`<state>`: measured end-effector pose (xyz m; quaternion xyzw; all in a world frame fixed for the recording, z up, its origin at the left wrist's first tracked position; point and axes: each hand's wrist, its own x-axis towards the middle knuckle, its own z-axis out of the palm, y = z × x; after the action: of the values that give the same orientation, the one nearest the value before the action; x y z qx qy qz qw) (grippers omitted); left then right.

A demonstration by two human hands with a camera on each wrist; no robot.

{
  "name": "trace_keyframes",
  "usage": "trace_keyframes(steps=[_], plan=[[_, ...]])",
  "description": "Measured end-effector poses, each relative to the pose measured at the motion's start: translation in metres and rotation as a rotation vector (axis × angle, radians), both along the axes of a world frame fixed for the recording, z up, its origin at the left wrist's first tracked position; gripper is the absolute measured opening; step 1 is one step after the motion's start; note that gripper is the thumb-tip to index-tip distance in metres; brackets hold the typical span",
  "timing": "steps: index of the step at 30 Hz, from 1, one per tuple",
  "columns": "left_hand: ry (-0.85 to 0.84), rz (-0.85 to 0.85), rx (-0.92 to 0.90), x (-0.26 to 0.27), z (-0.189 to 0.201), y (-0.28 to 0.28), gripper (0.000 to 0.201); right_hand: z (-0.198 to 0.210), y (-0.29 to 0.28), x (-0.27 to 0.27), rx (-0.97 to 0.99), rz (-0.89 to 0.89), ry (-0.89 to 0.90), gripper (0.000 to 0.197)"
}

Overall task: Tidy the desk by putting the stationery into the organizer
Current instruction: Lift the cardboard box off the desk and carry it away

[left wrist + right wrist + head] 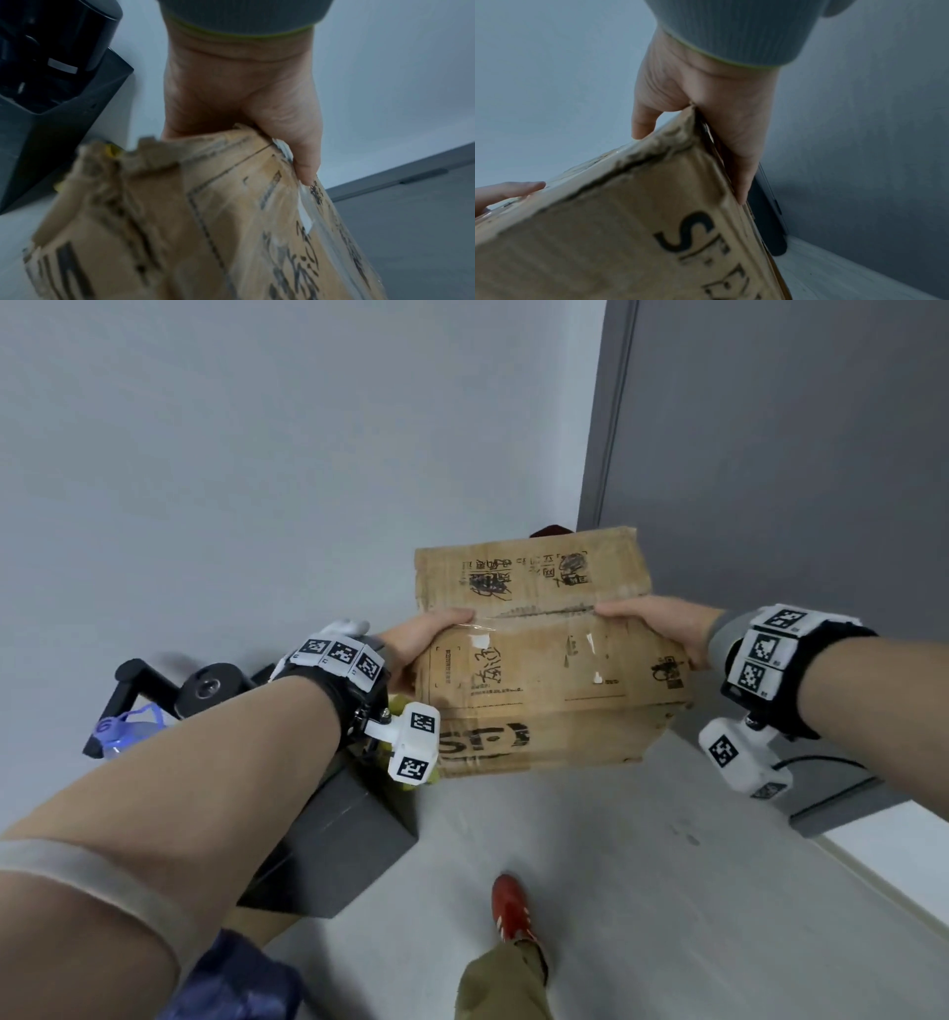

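**Item: worn cardboard shipping box, carried in both hands**

We are holding one cardboard box [549,654] up in the air in front of us, above a pale floor [642,865] and close to a corner of grey walls.

- Left hand [421,642]: we are gripping the box's left end, thumb laid over the top edge along the clear tape, fingers going out of sight underneath. The left wrist view is showing the same clamp at a torn, crumpled corner.
- Right hand [662,629]: we are gripping the opposite end, thumb on top and fingers running flat down the side panel, as the right wrist view shows. The two hands are well apart, one at each end, which we judge is keeping a soft, battered box level and stopping it from sagging.
- Box condition: flaps closed, edges frayed, black printing and scribbled-over labels. Contents are hidden.
- Stationery and organizer: we are not seeing either, nor a desk; whether the box has anything to do with them, we cannot tell.
- Nearby: a dark grey block [334,845] with black equipment [205,685] at lower left, and a red shoe [511,906] on the floor below.
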<state>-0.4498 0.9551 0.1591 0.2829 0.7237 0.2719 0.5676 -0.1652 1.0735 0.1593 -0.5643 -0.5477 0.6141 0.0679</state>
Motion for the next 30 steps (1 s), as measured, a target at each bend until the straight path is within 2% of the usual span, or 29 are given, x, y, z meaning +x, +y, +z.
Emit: trace_keyframes(steps=[1,3,5,6,8,10,11,13,15,17,18,20,21,25,27,28,30], plan=[[-0.018,-0.009,-0.005,-0.002,0.001,0.001,0.07,-0.003,0.005,-0.002,-0.008,0.01,0.003,0.065],[-0.009,0.021,-0.036,-0.032,-0.009,0.052,0.067,-0.017,0.068,-0.037,-0.007,0.036,-0.057,0.074],[-0.02,0.044,-0.014,-0.033,-0.013,0.057,0.064,-0.022,0.076,-0.038,-0.004,0.029,-0.038,0.081],[-0.022,0.051,-0.015,-0.047,-0.014,0.083,0.063,-0.023,0.106,-0.055,-0.014,0.053,-0.044,0.081],[-0.033,0.07,-0.018,-0.054,-0.013,0.102,0.061,-0.019,0.126,-0.066,0.011,0.055,-0.034,0.07],[-0.046,0.101,-0.034,-0.076,-0.017,0.135,0.062,-0.019,0.17,-0.093,-0.005,0.09,-0.042,0.058],[-0.049,0.106,-0.042,-0.074,-0.018,0.134,0.063,-0.018,0.168,-0.091,-0.012,0.082,-0.051,0.056],[-0.062,0.175,-0.048,-0.095,-0.027,0.174,0.064,-0.023,0.223,-0.117,-0.04,0.135,-0.061,0.06],[-0.089,0.17,-0.041,-0.094,-0.032,0.177,0.062,-0.03,0.228,-0.118,-0.045,0.136,-0.035,0.062],[-0.117,0.271,-0.053,-0.111,-0.062,0.225,0.059,-0.047,0.293,-0.151,-0.061,0.212,-0.065,0.053],[-0.131,0.291,-0.049,-0.108,-0.067,0.223,0.059,-0.051,0.292,-0.15,-0.056,0.197,-0.051,0.049],[-0.171,0.393,-0.054,-0.115,-0.104,0.251,0.064,-0.08,0.338,-0.169,-0.083,0.263,-0.064,0.045],[-0.171,0.406,-0.069,-0.115,-0.109,0.248,0.068,-0.086,0.339,-0.168,-0.077,0.268,-0.072,0.044],[-0.22,0.62,-0.065,-0.117,-0.175,0.29,0.074,-0.15,0.404,-0.195,-0.133,0.328,-0.039,0.047],[-0.264,0.723,-0.108,-0.111,-0.252,0.325,0.07,-0.228,0.452,-0.209,-0.21,0.401,-0.093,0.047],[-0.235,0.731,-0.139,-0.106,-0.254,0.319,0.067,-0.235,0.449,-0.205,-0.232,0.408,-0.115,0.046],[-0.287,0.831,-0.184,-0.105,-0.333,0.329,0.061,-0.319,0.473,-0.214,-0.305,0.446,-0.138,0.045]])
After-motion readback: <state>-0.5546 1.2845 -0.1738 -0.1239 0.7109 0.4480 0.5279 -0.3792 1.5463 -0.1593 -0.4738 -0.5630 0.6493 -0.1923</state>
